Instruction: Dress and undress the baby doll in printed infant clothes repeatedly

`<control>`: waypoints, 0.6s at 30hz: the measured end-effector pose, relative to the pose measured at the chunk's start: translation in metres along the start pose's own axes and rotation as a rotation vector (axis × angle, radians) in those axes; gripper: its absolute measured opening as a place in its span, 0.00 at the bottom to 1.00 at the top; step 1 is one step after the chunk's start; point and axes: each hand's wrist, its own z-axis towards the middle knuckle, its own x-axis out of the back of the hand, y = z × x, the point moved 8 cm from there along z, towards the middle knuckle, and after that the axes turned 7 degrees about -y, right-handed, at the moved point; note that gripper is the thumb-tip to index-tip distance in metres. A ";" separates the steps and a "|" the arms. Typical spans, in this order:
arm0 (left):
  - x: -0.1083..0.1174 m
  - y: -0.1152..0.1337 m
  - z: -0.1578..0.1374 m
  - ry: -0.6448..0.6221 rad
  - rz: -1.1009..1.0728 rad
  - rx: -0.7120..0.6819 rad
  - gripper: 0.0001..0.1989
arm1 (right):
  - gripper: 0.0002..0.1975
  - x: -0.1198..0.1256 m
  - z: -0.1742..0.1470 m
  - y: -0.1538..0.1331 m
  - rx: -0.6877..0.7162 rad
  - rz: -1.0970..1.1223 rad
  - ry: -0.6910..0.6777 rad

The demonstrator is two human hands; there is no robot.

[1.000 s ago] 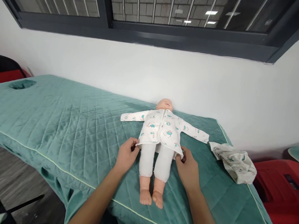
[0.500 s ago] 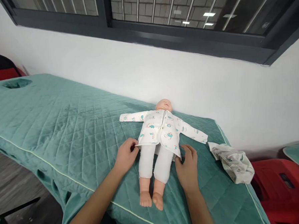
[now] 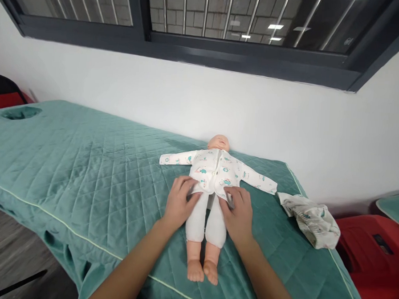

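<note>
A baby doll (image 3: 219,142) lies on its back, head toward the wall and bare feet toward me. It wears a white printed baby jacket (image 3: 215,170), front edges meeting down the middle, sleeves spread to both sides. White cloth covers the legs down to the shins. My left hand (image 3: 180,202) is closed at the jacket's lower left hem, thumb and fingers pinching the edge. At the lower right hem, my right hand (image 3: 239,212) likewise pinches the fabric. The fingers partly hide the hem.
The doll rests on a bed with a green quilted cover (image 3: 118,176). A bunched printed cloth (image 3: 312,220) lies near the bed's right edge. Beyond it stands a red chair (image 3: 371,252). The white wall (image 3: 271,113) and a dark-framed window (image 3: 251,56) are behind.
Both hands have moved inward and slightly up, from the jacket's outer lower corners onto the front of its hem. The doll and the bunched cloth stay in place.
</note>
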 end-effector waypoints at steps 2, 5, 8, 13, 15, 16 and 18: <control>-0.007 0.009 0.007 -0.014 -0.002 -0.045 0.08 | 0.04 -0.006 0.007 0.000 -0.024 0.008 -0.001; -0.008 0.006 0.010 0.009 -0.107 -0.013 0.08 | 0.07 -0.008 0.006 0.005 -0.094 0.089 0.008; -0.001 -0.015 0.007 0.101 -0.298 0.173 0.13 | 0.18 -0.006 -0.006 0.024 -0.295 0.288 0.048; 0.005 -0.052 -0.003 0.298 -0.669 0.420 0.18 | 0.20 -0.008 -0.023 0.058 -0.607 0.795 0.215; 0.003 -0.059 -0.004 0.340 -0.796 0.450 0.18 | 0.18 -0.012 -0.025 0.064 -0.650 0.946 0.275; 0.002 -0.062 -0.004 0.353 -0.837 0.457 0.18 | 0.17 -0.013 -0.025 0.067 -0.664 0.994 0.297; 0.001 -0.064 -0.004 0.363 -0.862 0.463 0.17 | 0.16 -0.014 -0.025 0.070 -0.676 1.040 0.328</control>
